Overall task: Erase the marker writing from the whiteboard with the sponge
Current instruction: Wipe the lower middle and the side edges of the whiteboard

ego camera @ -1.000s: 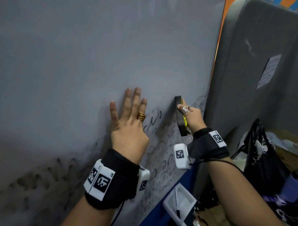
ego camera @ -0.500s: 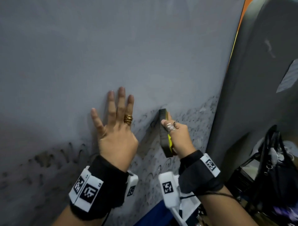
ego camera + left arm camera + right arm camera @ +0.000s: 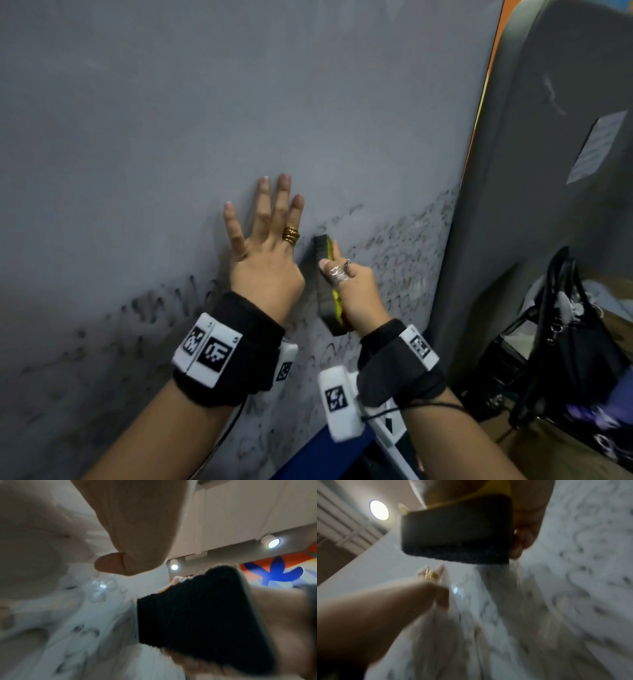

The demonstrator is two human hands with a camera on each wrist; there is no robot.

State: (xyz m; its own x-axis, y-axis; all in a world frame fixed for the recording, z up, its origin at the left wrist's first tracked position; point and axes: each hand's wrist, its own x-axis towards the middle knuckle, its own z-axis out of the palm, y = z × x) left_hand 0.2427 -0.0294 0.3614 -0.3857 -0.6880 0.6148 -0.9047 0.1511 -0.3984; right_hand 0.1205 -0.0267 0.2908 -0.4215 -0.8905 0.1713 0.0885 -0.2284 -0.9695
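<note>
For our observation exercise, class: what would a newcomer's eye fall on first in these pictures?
Two hands on a grey whiteboard: the left hand lies flat with fingers spread, a gold ring on one finger. Right beside it, the right hand grips a black-and-yellow sponge against the board. Black marker scribbles crowd the board's lower part, to the right of the sponge and below both hands.

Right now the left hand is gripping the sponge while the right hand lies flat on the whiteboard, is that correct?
Not quite: the hands are swapped. The head view shows the right hand gripping the sponge, while the left hand lies flat on the whiteboard.
</note>
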